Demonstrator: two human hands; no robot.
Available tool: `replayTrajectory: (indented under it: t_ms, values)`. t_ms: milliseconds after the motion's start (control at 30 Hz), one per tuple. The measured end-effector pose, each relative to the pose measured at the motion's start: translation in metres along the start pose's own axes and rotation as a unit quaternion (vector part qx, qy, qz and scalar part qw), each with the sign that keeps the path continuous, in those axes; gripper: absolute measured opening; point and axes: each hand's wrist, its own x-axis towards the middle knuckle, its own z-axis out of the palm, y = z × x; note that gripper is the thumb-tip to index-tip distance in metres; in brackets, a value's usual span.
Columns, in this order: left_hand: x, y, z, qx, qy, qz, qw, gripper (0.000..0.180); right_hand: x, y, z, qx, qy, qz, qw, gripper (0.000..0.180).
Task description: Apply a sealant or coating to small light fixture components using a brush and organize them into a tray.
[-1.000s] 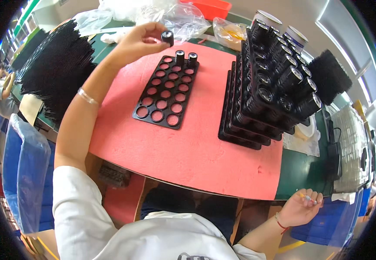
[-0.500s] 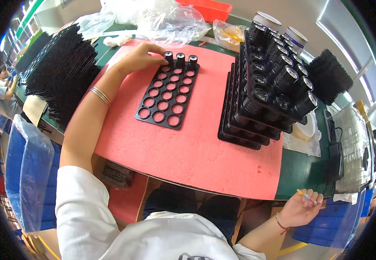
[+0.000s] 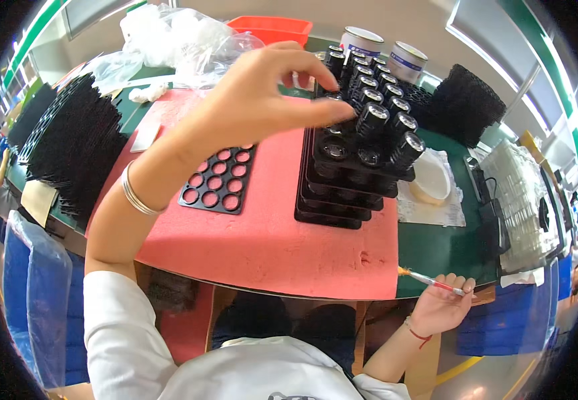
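My left hand (image 3: 272, 93) is raised beside the top of a stack of black trays (image 3: 329, 193). Its thumb and fingers are spread apart with nothing seen between them, close to the black lens-like cylinders (image 3: 372, 120) standing in the top tray. Beneath my left forearm lies a flat black tray (image 3: 216, 183) with round holes; my arm and hand hide its far part. Low at the right, the fingers of my right hand (image 3: 441, 310) are closed round a thin brush (image 3: 436, 283) with a yellowish tip pointing left.
Pink foam sheeting (image 3: 269, 257) covers part of the green table (image 3: 436, 250). Piled black trays (image 3: 79, 143) stand at left. At the back are plastic bags (image 3: 182, 50), a red bin (image 3: 272, 28) and two cans (image 3: 407, 60). A tape roll (image 3: 430, 180) lies right of the stack.
My left hand has left the cylinders on the flat tray and swung right to the stack. The view has shifted. In my right hand, the brush now points left.
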Motion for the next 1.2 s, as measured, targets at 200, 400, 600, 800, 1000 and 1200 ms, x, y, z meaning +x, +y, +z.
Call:
replayTrajectory:
  t_ms: [200,400,600,800,1000,1200]
  values:
    - [0.007,0.025,0.019,0.108,0.038,0.019,0.993,0.038,0.001,0.004,0.006,-0.008,0.004,0.008,1.0,0.016]
    - [-0.002,0.035,0.022,0.048,0.102,0.041,0.993,0.026,0.001,0.004,0.009,0.004,0.032,0.006,0.999,0.014]
    - [-0.056,0.07,0.031,-0.134,-0.084,0.208,0.965,0.032,0.014,-0.011,-0.008,-0.255,0.155,-0.174,0.938,0.019]
    - [-0.105,0.045,0.071,-0.239,-0.216,-0.11,0.94,0.03,0.036,-0.014,-0.004,-0.585,0.019,-0.191,0.788,0.019]
    - [-0.104,0.037,0.073,-0.293,-0.196,-0.173,0.92,0.029,0.056,-0.003,0.012,-0.629,-0.048,-0.166,0.758,0.02]
    - [-0.105,0.041,0.068,-0.304,-0.178,-0.229,0.908,0.03,0.058,0.005,0.013,-0.611,-0.034,-0.171,0.772,0.021]
